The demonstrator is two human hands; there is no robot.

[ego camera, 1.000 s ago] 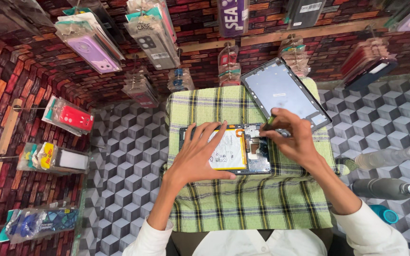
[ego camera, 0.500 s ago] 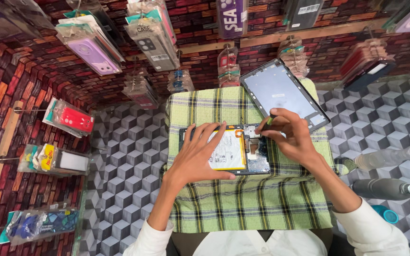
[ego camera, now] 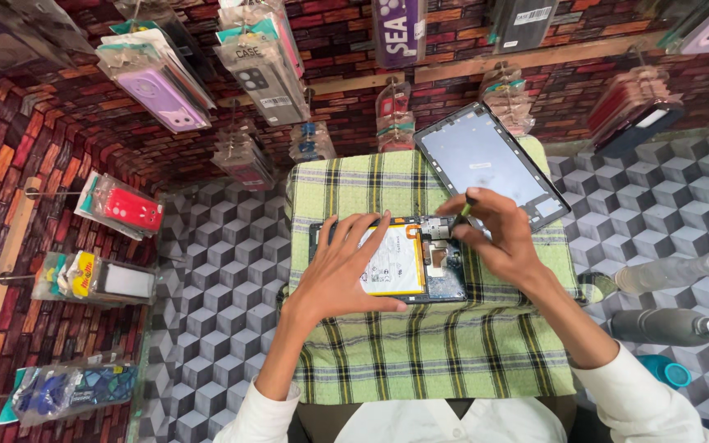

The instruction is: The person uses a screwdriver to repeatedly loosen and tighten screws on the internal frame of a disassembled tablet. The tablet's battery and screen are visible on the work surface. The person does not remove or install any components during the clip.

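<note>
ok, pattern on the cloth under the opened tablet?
Green-and-yellow plaid with dark stripes on the cloth, seen clearly in the head view.

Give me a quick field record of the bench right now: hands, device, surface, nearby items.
left hand: flat on the opened tablet, fingers spread over its battery
right hand: pinching a thin green-tipped tool at the tablet's top edge
opened tablet: back off, white battery and circuit board exposed
surface: green plaid cloth
removed screen panel: lying beyond the tablet, near the right hand
bottles: on the right
</note>
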